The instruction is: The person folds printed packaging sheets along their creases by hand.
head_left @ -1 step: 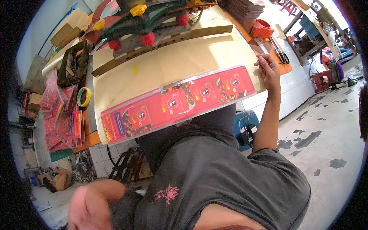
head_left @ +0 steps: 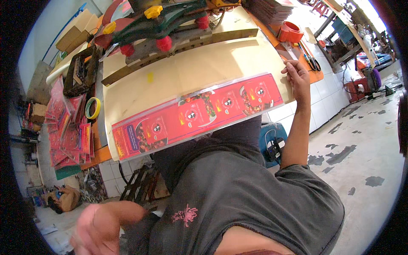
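Observation:
A long red printed packaging strip [head_left: 199, 112] lies slantwise along the near edge of a pale yellow sheet [head_left: 170, 76] on the worktable. My right hand [head_left: 297, 77] is at the sheet's right edge, just beyond the strip's right end, with fingers curled and thumb and forefinger close together. Whatever may be between those fingertips is too small to make out. Down at the lower left, away from the table, my left hand [head_left: 97, 229] is smeared by motion, so its fingers cannot be read.
Behind the strip stands a dark green clamping machine [head_left: 170, 27] with red feet and a metal bar [head_left: 182, 51]. Red printed packets [head_left: 70, 136] are piled at left beside a yellow tape roll [head_left: 92, 108]. A red tape dispenser [head_left: 290, 32] and scissors [head_left: 312, 61] lie at right.
My left hand has shifted slightly at the lower left and stays blurred. My right hand and the red strip look unmoved.

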The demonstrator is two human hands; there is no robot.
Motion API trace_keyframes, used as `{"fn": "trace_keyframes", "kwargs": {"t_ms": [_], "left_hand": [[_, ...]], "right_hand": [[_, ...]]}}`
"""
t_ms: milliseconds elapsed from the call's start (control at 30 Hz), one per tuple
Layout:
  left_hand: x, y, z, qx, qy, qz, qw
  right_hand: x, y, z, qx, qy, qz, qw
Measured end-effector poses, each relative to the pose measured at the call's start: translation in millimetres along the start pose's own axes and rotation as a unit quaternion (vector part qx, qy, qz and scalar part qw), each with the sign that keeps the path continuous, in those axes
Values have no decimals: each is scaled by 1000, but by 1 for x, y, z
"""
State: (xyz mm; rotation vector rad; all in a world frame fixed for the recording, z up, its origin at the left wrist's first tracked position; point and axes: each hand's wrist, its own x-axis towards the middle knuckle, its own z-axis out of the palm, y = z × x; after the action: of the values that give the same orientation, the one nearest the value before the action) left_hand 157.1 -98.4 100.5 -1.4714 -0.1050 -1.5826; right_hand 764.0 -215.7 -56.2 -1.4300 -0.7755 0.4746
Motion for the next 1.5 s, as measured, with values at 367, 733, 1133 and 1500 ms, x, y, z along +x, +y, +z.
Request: {"fn": "trace_keyframes", "kwargs": {"t_ms": [367, 733, 1133, 1500], "left_hand": [[-61, 49, 17, -5, -384, -528, 757], [-94, 61, 3, -124, -380, -670, 626], [-109, 73, 22, -53, -414, -570, 708], [-125, 82, 12, -108, -531, -529, 653]], "right_hand": [[-25, -33, 27, -288, -1, 1, 958], [-40, -28, 54, -432, 28, 13, 901], [-32, -9, 50, -344, 61, 53, 935], [-29, -7, 48, -340, 91, 48, 935]]}}
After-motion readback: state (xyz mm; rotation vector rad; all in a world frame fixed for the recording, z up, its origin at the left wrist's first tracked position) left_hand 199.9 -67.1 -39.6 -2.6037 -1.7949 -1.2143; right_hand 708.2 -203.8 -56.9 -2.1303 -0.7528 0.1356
